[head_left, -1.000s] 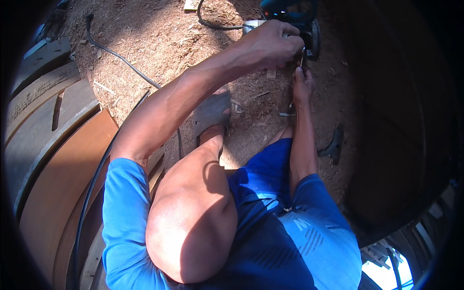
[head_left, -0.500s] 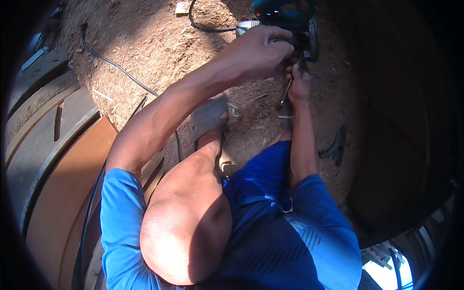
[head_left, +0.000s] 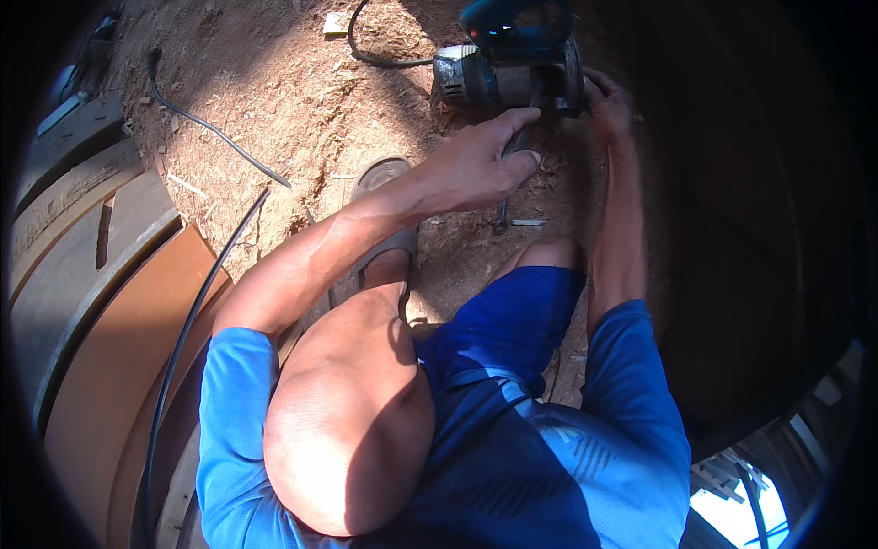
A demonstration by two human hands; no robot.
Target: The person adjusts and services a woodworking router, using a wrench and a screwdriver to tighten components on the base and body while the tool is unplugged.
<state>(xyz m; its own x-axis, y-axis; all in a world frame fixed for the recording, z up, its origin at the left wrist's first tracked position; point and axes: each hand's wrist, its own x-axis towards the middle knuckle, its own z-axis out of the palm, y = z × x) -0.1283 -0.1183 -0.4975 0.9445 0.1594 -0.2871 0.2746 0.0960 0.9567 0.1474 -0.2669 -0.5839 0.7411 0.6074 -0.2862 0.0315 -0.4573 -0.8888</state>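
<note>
A corded circular saw (head_left: 512, 84) with a teal handle and silver motor end lies on the sawdust-covered ground ahead of me. My left hand (head_left: 485, 165) is just below it, index finger and thumb forward, closed round a slim metal wrench. The lower end of the wrench (head_left: 501, 218) pokes out under the palm; the rest is mostly hidden. At the saw's right side, in deep shadow, my right hand (head_left: 611, 108) has its fingers curled against the round disc side. Their tips are partly hidden there.
Curved wooden pieces (head_left: 110, 302) are stacked at the left. A black cable (head_left: 197, 311) runs over them, and another cord (head_left: 219, 123) lies on the sawdust. A wood scrap (head_left: 336, 24) is near the saw's cord. A large dark shape (head_left: 750, 229) fills the right side.
My right hand has left the wrench and moved right and up to the saw's disc side. My left hand has come down off the saw and now has the wrench.
</note>
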